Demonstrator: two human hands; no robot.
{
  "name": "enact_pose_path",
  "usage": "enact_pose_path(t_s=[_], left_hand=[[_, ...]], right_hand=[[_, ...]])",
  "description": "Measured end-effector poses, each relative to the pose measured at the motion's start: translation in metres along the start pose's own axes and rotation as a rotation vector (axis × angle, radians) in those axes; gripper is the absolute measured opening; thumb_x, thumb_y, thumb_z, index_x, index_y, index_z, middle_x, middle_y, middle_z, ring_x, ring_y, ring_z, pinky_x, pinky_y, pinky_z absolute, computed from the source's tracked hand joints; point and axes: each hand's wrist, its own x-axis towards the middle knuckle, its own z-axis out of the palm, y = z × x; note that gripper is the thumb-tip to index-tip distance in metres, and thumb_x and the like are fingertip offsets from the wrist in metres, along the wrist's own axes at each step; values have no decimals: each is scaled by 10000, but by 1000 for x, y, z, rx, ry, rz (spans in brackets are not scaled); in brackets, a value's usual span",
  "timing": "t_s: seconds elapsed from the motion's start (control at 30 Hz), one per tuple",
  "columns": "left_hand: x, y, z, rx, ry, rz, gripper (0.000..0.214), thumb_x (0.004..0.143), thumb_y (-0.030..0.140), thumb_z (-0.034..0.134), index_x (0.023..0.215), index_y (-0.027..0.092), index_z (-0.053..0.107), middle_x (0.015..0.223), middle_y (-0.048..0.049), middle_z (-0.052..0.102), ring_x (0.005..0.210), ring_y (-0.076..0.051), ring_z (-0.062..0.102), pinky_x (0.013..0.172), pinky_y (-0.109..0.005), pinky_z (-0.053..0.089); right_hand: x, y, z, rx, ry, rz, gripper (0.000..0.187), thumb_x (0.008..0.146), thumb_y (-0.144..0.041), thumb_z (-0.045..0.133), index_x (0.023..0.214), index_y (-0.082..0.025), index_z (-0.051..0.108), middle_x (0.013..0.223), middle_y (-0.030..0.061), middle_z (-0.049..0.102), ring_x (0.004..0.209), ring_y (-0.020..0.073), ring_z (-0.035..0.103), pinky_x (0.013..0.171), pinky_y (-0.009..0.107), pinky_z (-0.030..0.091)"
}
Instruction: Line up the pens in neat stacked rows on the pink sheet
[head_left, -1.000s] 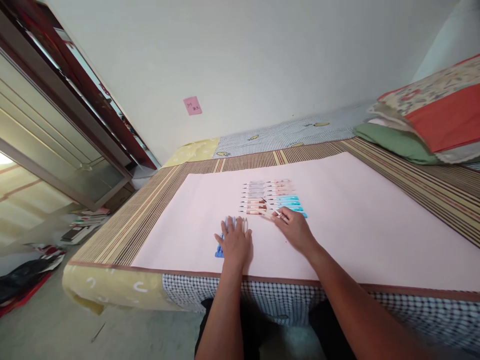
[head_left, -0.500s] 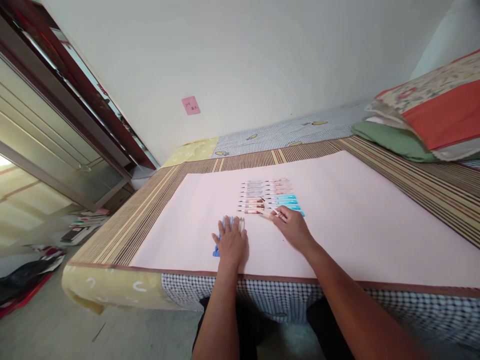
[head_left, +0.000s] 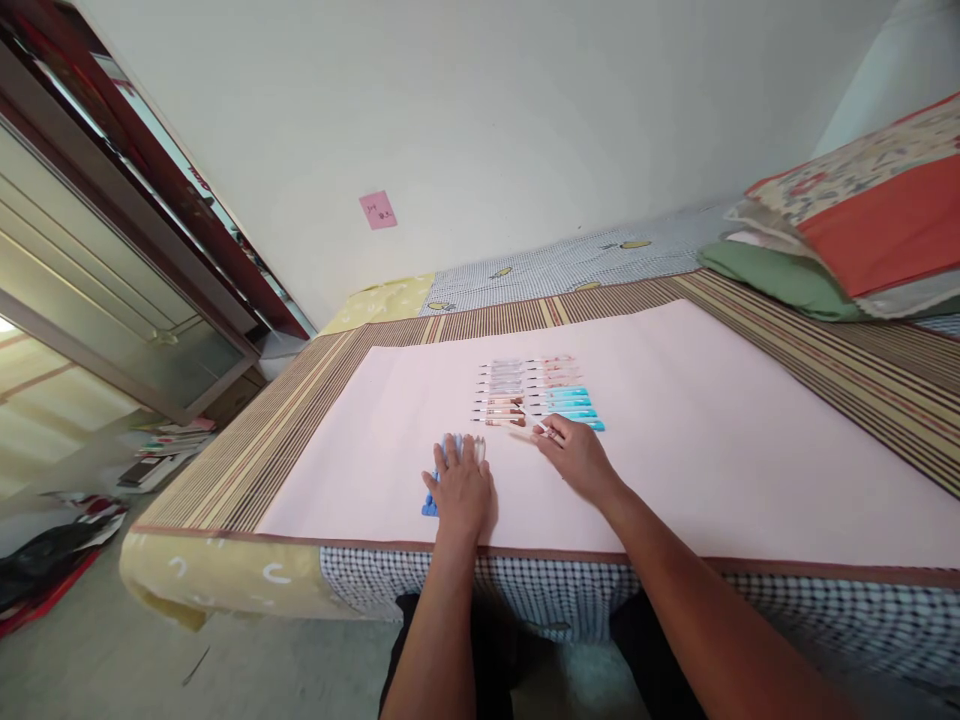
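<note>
My left hand (head_left: 461, 490) lies flat with fingers apart on a bunch of blue and whitish pens (head_left: 430, 505), covering most of them. My right hand (head_left: 574, 450) pinches a slim pale pen (head_left: 529, 416) with a dark tip slanting up and left. It is held just over the lower end of two columns of pens on the pink sheet. In the left column lie clear pens (head_left: 504, 375) and brownish pens (head_left: 502, 411). The right column has pinkish pens (head_left: 555, 370) and turquoise pens (head_left: 576, 399), their dark tips pointing left.
A pink sheet (head_left: 712, 450) is spread over a striped mat (head_left: 217, 440) on a bed. Folded bedding (head_left: 870, 230) is piled at the right. A pink note (head_left: 377, 210) is stuck to the wall. A sliding door (head_left: 135, 260) stands at the left.
My right hand has shifted slightly left and down with the pen in its fingers. My left hand stays flat on the bunch. The view has moved a little.
</note>
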Motion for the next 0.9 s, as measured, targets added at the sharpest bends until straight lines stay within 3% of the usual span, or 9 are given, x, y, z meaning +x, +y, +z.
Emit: enact_pose_path(t_s=[0.43, 0.6, 0.73, 0.9], left_hand=[[-13, -4, -3, 10, -12, -18, 592, 1008, 368, 365, 1586, 243, 383, 1713, -116, 249, 1575, -384, 201, 1182, -721, 268], [-10, -5, -14, -109, -52, -49, 655, 974, 503, 476, 1578, 267, 384, 1717, -110, 240, 1589, -382, 145, 1199, -742, 187], [-3, -10, -18, -301, 105, -68, 580, 967, 445, 520, 1503, 228, 483, 1665, -132, 367, 1573, -352, 219, 1239, -642, 229], [13, -15, -14, -571, 386, -98, 331, 946, 240, 479, 1214, 181, 665, 1329, -148, 671, 1389, -295, 502, 1185, -474, 394]], right_hand=[[0, -7, 4, -73, -55, -28, 200, 876, -405, 563, 784, -228, 568, 684, -10, 588, 648, 170, 517, 600, 278, 346], [2, -7, 4, -103, -75, -71, 244, 891, -416, 558, 739, -233, 502, 669, -17, 560, 651, 173, 515, 615, 288, 337], [1, -8, 2, -123, -64, -94, 228, 907, -409, 553, 763, -232, 540, 663, -21, 550, 647, 174, 510, 619, 289, 334], [11, -13, 9, -154, -76, -75, 174, 872, -371, 565, 779, -225, 576, 681, -13, 574, 669, 178, 525, 628, 285, 338]])
